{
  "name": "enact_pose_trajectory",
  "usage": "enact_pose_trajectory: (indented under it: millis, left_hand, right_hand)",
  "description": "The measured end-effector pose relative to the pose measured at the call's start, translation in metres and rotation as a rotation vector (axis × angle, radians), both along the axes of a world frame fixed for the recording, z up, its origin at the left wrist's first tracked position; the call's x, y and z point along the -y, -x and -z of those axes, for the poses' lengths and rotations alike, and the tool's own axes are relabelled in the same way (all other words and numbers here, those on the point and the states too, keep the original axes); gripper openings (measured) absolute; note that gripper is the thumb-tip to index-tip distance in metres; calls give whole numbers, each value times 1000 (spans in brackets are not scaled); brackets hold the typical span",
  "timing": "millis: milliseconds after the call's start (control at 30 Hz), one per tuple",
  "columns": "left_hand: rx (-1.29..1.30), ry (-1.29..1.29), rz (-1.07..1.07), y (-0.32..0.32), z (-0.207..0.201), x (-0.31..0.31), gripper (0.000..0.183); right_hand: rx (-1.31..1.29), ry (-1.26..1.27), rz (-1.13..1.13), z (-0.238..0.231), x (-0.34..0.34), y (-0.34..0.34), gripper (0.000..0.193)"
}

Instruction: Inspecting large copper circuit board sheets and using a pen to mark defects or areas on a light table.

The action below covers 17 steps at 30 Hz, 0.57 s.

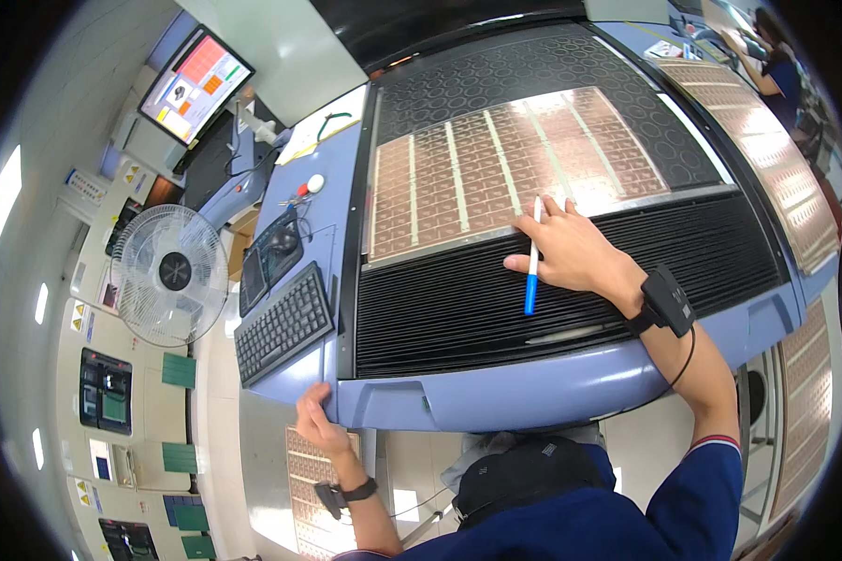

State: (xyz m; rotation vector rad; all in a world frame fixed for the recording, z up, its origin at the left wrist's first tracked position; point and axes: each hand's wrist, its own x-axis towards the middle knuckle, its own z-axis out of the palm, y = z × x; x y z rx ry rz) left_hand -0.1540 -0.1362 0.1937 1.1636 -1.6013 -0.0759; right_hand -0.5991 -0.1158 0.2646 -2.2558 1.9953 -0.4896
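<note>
My right hand lies over the near edge of a large copper-coloured circuit panel, its fingertips on the panel. Held between its fingers is a white marker pen, blue end toward me. The panel lies flat on the black machine bed, divided by pale strips into rows of small repeated patterns. My left hand is low at the front left corner of the blue machine frame, loosely curled, with nothing visible in it. Each wrist wears a black strapped device.
Left of the bed are a keyboard, a mouse, green-handled pliers and a monitor. A fan stands beyond. More copper panels lie at right; another is below my left hand. A person sits far right.
</note>
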Motion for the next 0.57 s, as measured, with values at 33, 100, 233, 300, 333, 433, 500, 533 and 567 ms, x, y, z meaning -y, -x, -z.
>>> enact_pose_trajectory:
  millis: [33,100,233,300,333,433,500,533,567]
  left_hand:
    - [-79,-157,43,-8,-12,5,32]
    - [2,-118,-84,-11,-37,24,30]
    - [537,-38,-386,-46,-53,65,26]
    - [455,-88,-334,-36,-59,77,24]
    - [380,-154,-296,-32,-63,78,23]
    - [315,9,99,51,-86,64,13]
    - [327,-8,388,109,-102,58,9]
    - [389,79,533,135,-109,60,10]
    - [376,85,531,134,-108,59,10]
  right_hand:
    - [10,36,13,3,-2,3,59]
    - [39,130,30,6,-6,4,57]
    - [80,109,-18,4,-6,5,54]
    - [50,140,-7,8,-8,9,54]
    - [26,158,-15,11,-8,10,54]
    - [7,152,-22,11,-8,12,54]
    - [27,115,-35,13,-9,14,52]
    - [12,109,-43,12,-8,12,52]
    - [194,84,-29,6,-12,11,48]
